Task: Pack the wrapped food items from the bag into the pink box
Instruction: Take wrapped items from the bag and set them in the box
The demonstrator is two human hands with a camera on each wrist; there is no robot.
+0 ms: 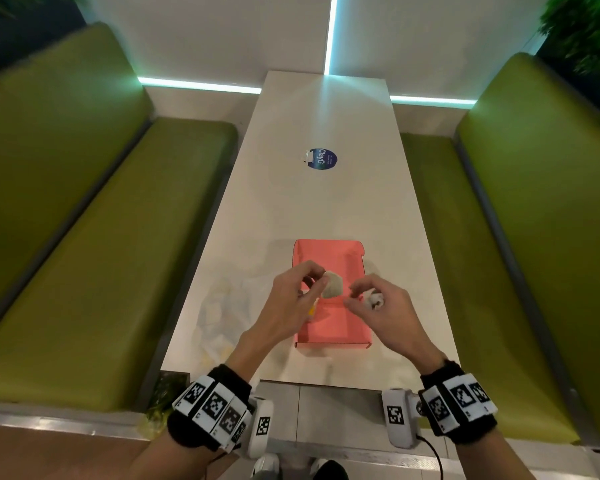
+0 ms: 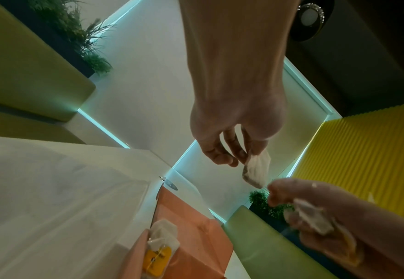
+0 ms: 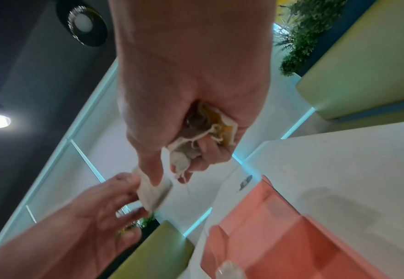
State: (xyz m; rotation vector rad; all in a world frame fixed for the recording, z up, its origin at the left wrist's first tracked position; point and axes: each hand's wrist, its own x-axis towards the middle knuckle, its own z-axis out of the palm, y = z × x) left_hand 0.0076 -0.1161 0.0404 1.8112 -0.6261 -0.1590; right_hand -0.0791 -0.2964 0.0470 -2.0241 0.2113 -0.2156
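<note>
The open pink box [image 1: 329,323] lies on the white table, and both hands hover over it. My left hand [image 1: 317,280] pinches a pale wrapped sachet [image 1: 332,285] by its edge. My right hand [image 1: 355,296] grips a bundle of small wrapped items [image 1: 375,301] in its curled fingers. In the right wrist view the right hand's thumb [image 3: 153,177] touches the sachet [image 3: 153,194] that the left hand holds. In the left wrist view a wrapped item with a yellow tag [image 2: 158,251] leans against the box's left wall [image 2: 139,243]. The clear plastic bag [image 1: 222,306] lies crumpled left of the box.
A round blue sticker [image 1: 321,159] sits mid-table beyond the box. Green bench seats [image 1: 84,254] flank the narrow table [image 1: 326,109] on both sides. The table's near edge runs just below the box.
</note>
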